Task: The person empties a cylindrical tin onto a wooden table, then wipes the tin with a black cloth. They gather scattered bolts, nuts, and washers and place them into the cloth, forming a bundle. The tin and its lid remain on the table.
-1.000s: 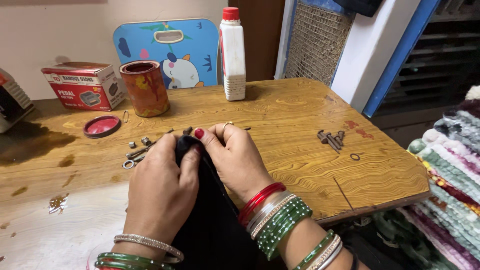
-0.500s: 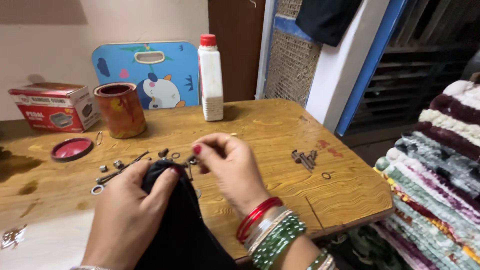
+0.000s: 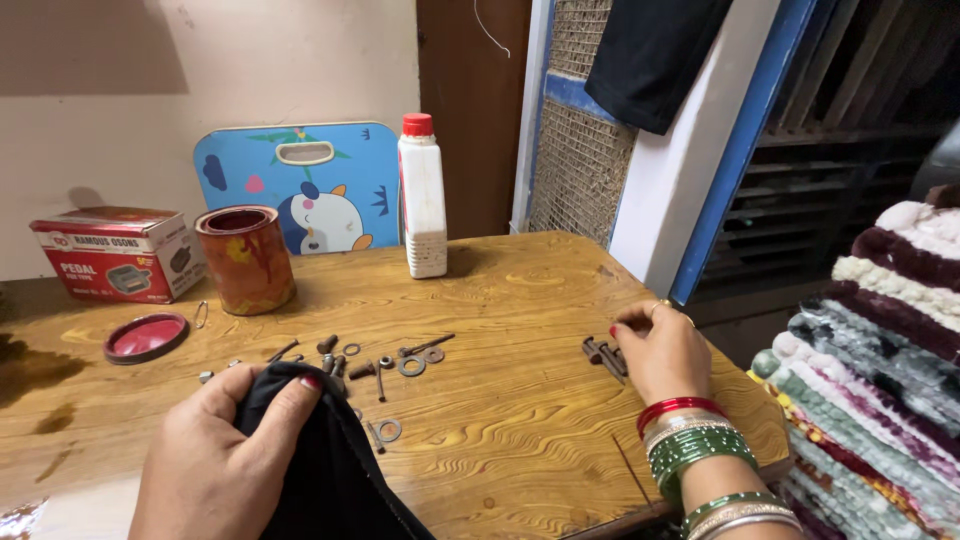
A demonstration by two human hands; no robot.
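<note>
My left hand [image 3: 225, 455] grips a bunched black cloth [image 3: 320, 470] at the near edge of the wooden table [image 3: 520, 330]. Just beyond it lie several small metal bolts, washers and nuts [image 3: 385, 365]. My right hand [image 3: 660, 350], with red and green bangles at the wrist, rests far to the right with its fingertips on a small pile of dark bolts [image 3: 603, 355]. Whether it pinches one I cannot tell.
At the back of the table stand a white bottle with a red cap [image 3: 422, 200], an orange-red tin can [image 3: 245, 258], a red cardboard box [image 3: 118, 252], a red lid [image 3: 145, 337] and a blue cartoon board [image 3: 300, 185]. Stacked woolly rugs [image 3: 880, 330] are at right.
My right hand has left the black cloth and moved right across the table to the pile of dark bolts. My left hand keeps hold of the cloth. The view has shifted right.
</note>
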